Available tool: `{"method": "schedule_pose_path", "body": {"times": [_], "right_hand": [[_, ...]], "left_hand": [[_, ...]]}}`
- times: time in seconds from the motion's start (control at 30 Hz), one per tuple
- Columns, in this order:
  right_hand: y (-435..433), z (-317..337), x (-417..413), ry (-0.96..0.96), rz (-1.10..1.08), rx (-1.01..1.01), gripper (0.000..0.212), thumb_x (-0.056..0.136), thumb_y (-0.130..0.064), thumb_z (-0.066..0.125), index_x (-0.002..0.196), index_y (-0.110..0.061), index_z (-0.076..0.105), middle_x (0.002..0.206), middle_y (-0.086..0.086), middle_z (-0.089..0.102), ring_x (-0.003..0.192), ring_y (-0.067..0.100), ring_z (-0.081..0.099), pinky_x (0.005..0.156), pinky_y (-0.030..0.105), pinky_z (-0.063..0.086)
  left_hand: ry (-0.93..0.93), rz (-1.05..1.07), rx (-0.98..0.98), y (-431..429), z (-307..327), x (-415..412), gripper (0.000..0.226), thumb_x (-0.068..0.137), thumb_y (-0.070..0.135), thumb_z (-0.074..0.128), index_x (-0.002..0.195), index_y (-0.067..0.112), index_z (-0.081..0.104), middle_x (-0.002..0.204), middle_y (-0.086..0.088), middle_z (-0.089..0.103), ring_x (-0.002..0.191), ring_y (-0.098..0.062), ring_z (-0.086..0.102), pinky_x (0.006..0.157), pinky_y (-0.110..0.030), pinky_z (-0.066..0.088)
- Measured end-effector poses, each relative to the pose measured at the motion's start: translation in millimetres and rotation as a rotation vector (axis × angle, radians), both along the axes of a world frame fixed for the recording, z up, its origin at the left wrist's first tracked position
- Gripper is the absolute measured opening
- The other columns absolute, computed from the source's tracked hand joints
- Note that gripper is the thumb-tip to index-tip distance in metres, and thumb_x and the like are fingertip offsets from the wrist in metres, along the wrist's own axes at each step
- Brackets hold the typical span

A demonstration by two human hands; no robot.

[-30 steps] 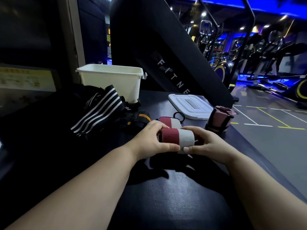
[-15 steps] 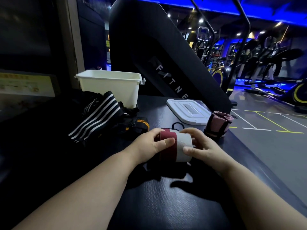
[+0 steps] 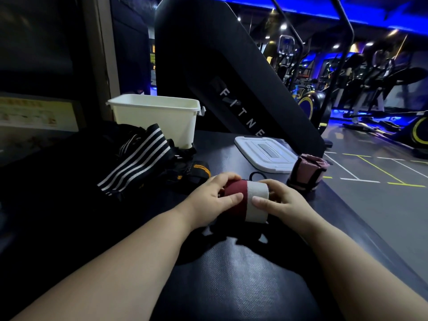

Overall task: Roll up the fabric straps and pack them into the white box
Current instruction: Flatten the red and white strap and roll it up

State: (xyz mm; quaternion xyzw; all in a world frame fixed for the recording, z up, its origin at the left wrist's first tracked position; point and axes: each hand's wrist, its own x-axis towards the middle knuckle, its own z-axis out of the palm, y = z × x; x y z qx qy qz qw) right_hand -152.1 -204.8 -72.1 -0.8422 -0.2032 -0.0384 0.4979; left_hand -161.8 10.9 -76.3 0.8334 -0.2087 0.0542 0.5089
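- A gym, dim under blue ceiling lighting (image 3: 301,8).
- Rows of cardio machines (image 3: 375,72) stand along the right.
- A black slanted panel (image 3: 231,77) carries the letters "FITNE".
- Painted floor lines (image 3: 370,167) mark zones on grey flooring.

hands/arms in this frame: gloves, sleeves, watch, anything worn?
Nothing worn that shows. The left hand and right hand are bare, with no gloves, rings or tape visible. Both forearms are bare up to the frame edge: no sleeves, watch or wristband in view. Fingernails look short and unpainted. No cables or markers on either arm.
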Motion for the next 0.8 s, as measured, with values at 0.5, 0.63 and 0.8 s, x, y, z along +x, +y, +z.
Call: {"method": "schedule_pose_path", "body": {"times": [0.5,0.63,0.8], "right_hand": [[-4.1,5.2,-5.2,-0.145,-0.007,-0.109,0.072,0.042,-0.055,0.087,0.109,-0.052,0.061,0.107,-0.02,0.068,0.098,0.003,0.065,0.09,0.03,0.052],[-4.9,3.4,-1.5,-0.099,-0.074,-0.079,0.073,0.042,-0.064,0.086,0.109,-0.04,0.066,0.1,-0.009,0.072,0.091,0.008,0.068,0.088,0.037,0.055],[-2.5,2.2,-0.9,-0.097,-0.092,-0.064,0.062,0.048,-0.069,0.079,0.101,-0.04,0.069,0.094,-0.009,0.073,0.087,0.013,0.069,0.084,0.041,0.056]], "left_hand": [[0.139,-0.053,0.055,-0.2,-2.5,1.7,0.073,0.078,0.05,0.068,0.143,0.036,0.037,0.142,0.0,0.039,0.128,-0.011,0.043,0.112,-0.031,0.034],[0.186,-0.121,0.037,3.9,-4.3,2.5,0.091,0.066,0.048,0.069,0.146,0.044,0.026,0.146,-0.002,0.038,0.132,-0.014,0.043,0.114,-0.036,0.034],[0.141,-0.066,0.045,3.3,0.3,4.8,0.068,0.081,0.046,0.065,0.143,0.039,0.037,0.134,-0.004,0.05,0.119,-0.014,0.053,0.107,-0.032,0.042]]}}
